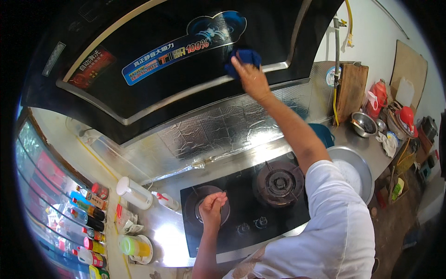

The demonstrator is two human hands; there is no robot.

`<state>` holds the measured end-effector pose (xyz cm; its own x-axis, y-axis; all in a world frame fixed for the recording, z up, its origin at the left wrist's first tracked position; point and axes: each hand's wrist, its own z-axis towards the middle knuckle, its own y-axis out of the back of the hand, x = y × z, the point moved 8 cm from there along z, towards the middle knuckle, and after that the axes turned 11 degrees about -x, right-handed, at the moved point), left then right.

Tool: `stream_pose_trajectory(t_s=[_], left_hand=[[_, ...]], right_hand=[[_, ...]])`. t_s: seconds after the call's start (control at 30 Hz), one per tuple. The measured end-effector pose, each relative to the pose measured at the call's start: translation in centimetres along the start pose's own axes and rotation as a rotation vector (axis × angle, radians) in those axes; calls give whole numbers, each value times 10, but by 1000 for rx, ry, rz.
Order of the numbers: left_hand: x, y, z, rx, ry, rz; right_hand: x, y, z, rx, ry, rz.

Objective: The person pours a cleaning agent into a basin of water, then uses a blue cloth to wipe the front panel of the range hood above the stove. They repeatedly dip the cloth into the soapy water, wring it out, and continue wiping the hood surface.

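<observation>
My right hand [253, 82] presses a dark blue cloth [249, 59] against the black front panel of a range hood [167, 90], just above its metal trim and right of a printed sticker. Part of the cloth is hidden under the fingers. Lower down, my left hand [212, 206] is held over the left burner of a black two-burner gas stove [240, 209], its fingers curled together. Nothing shows in it. The right burner [279, 179] lies beneath my outstretched right arm.
Left of the stove are a white electric kettle [135, 192], a spray bottle [165, 201] and a green-lidded jar [136, 246]. Sauce bottles line the window. To the right stand a large metal basin [353, 171], a steel bowl [364, 125] and a wooden cutting board [351, 92].
</observation>
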<state>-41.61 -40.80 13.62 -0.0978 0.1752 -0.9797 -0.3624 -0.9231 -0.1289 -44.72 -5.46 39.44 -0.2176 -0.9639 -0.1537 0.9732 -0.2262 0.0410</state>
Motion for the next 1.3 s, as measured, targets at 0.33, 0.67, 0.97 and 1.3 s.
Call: stream_pose_trajectory(t_s=[0.33, 0.67, 0.97, 1.3], left_hand=[[19, 6, -8, -65, 70, 43], [45, -45, -9, 65, 131, 38], [63, -48, -8, 29, 206, 30], [62, -43, -14, 31, 194, 22]], right_hand=[[-62, 98, 92, -729, -148, -82], [-61, 81, 12, -295, 4, 82], [-103, 88, 36, -649, -287, -44], [-91, 111, -11, -568, -464, 22]])
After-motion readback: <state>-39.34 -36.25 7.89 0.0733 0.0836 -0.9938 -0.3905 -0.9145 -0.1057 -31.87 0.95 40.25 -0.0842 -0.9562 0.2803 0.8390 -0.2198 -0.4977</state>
